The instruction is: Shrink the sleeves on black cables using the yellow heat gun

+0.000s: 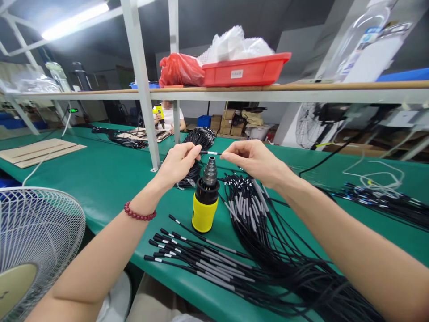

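Note:
Between my two hands a thin black cable (211,153) with a white sleeve near its end is stretched level. My left hand (179,163) pinches its black connector end. On the other side my right hand (254,161) grips the cable between thumb and fingers. Just below the cable, a yellow and black heat gun (205,210) stands upright, its metal nozzle pointing up at the white part. A bundle of black cables with grey sleeves (248,203) lies right of the heat gun. In front of it, more cables with white-banded ends (170,243) lie fanned out.
A white fan (40,223) stands at the left table edge. Overhead, a shelf holds a red tray (246,69) and a plastic bottle (363,40). A white post (142,80) rises from the green table. Across it, a person (170,116) holds another yellow heat gun.

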A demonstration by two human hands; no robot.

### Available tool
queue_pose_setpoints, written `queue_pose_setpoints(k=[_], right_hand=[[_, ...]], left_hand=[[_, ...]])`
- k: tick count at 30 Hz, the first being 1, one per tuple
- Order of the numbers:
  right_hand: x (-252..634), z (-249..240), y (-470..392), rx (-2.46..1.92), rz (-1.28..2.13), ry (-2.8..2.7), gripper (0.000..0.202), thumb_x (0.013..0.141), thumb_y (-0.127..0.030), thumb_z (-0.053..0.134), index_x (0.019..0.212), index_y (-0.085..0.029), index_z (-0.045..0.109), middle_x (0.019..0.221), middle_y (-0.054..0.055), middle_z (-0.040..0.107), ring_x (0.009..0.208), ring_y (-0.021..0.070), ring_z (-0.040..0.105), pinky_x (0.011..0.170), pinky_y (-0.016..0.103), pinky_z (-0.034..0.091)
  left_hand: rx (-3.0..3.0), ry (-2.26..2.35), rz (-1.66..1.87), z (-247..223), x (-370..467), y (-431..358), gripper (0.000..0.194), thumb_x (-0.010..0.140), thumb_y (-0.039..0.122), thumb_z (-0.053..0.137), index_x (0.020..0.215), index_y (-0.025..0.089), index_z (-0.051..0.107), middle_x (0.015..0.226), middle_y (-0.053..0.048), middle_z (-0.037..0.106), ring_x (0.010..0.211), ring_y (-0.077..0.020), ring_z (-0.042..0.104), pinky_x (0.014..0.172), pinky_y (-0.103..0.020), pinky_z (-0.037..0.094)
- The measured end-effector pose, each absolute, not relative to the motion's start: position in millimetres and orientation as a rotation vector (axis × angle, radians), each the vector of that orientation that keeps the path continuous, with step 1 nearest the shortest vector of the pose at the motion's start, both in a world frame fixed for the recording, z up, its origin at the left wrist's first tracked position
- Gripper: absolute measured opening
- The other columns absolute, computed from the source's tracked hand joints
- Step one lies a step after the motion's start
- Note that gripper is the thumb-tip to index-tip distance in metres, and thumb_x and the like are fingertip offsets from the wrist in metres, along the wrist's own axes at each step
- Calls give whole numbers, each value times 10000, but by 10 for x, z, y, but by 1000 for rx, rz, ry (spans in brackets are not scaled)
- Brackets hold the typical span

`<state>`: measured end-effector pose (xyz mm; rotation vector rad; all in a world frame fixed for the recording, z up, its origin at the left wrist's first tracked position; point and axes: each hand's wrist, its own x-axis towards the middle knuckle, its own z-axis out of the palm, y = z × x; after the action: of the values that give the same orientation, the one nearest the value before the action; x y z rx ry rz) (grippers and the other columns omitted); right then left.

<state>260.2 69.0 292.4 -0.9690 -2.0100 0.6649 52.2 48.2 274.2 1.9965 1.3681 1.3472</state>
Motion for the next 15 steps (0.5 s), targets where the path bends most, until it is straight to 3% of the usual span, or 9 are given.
queue_pose_setpoints(k=[2,6,11,15], right_hand=[[2606,2939,684,-1012,656,-2032,273,864,-357,608,706,-152,692,525,-38,428,503,92,314,486,274,201],[2629,2937,705,-1071,571,-2096,336,911,-381,563,746,-154,746,482,-35,414,472,101,339,468,282,194],[2620,2930,711,-1115,599,-2043,276,875,-340,605,693,-158,705,493,-33,455,462,104,425,455,269,267],[2604,2934,702,-1093,635,-1987,235,832,-326,637,676,-156,681,492,-47,430,451,88,365,446,264,246]], left_hand=[[2004,1367,1361,2736,520,478,324,965,309,503,669,187,556,548,41,431,536,-105,372,520,-264,269],[1988,1301,1369,2706,506,483,227,927,266,550,714,188,561,593,32,501,564,-106,419,538,-265,310],[2007,1196,1405,2680,498,519,158,880,205,591,729,189,547,658,18,544,607,-107,456,567,-260,352],[2032,1113,1468,2679,505,535,132,852,162,613,747,193,539,688,24,537,620,-104,446,577,-262,347]])
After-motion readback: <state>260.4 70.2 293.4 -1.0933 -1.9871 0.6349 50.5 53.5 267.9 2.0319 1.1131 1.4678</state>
